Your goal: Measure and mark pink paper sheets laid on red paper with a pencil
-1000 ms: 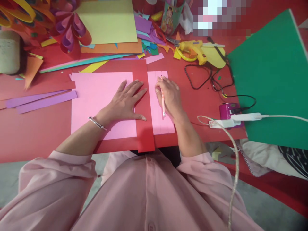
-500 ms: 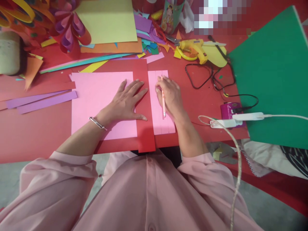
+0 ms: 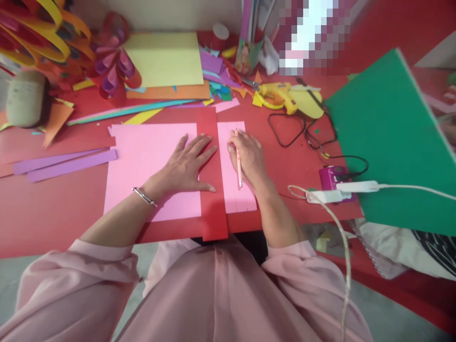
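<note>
A pink sheet of paper (image 3: 149, 147) lies on the red table, crossed from top to bottom by a red paper strip (image 3: 214, 213). My left hand (image 3: 188, 164) is spread flat over the sheet, its fingertips and thumb resting on the strip. On the narrow part of the pink sheet right of the strip, my right hand (image 3: 249, 154) holds a pale pencil (image 3: 239, 164) with its eraser end toward me. Thin lines run down that part of the sheet. The pencil's tip is near the fingers at the sheet's upper end.
Purple paper strips (image 3: 74, 166) lie at the left. Behind are a yellow sheet (image 3: 167, 59), paper scraps, and a yellow glue gun (image 3: 280, 95) with a black cord. A purple plug block (image 3: 333, 178) with white plugs sits at right beside a green board (image 3: 388, 152).
The camera view has tilted up, so the table appears lower and more of the back shows. Both hands keep nearly the same place on the paper.
</note>
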`<state>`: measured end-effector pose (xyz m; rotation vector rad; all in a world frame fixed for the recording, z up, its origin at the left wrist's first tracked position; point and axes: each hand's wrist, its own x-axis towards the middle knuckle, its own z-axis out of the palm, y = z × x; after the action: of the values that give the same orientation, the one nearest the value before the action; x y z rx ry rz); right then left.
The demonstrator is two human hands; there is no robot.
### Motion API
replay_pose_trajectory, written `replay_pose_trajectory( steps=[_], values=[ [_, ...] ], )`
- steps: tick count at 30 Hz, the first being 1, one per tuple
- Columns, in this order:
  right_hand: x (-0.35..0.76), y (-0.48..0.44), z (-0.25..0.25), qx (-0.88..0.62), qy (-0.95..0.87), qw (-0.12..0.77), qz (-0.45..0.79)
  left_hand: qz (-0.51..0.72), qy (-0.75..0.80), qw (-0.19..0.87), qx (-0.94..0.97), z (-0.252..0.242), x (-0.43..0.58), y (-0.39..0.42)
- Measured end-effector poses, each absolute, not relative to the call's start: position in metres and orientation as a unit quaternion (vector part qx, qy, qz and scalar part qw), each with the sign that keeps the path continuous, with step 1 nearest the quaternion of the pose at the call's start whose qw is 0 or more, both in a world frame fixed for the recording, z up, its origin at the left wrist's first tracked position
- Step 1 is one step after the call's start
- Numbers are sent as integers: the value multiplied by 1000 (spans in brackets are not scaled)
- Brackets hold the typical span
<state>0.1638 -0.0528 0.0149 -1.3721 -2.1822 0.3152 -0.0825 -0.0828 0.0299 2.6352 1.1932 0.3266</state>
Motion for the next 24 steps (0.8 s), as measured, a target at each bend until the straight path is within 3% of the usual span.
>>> replay_pose_trajectory(
  steps=[24],
  values=[
    [165,-52,13,-507,-805,279,130,99,407,102,902,32,-81,-83]
  ],
)
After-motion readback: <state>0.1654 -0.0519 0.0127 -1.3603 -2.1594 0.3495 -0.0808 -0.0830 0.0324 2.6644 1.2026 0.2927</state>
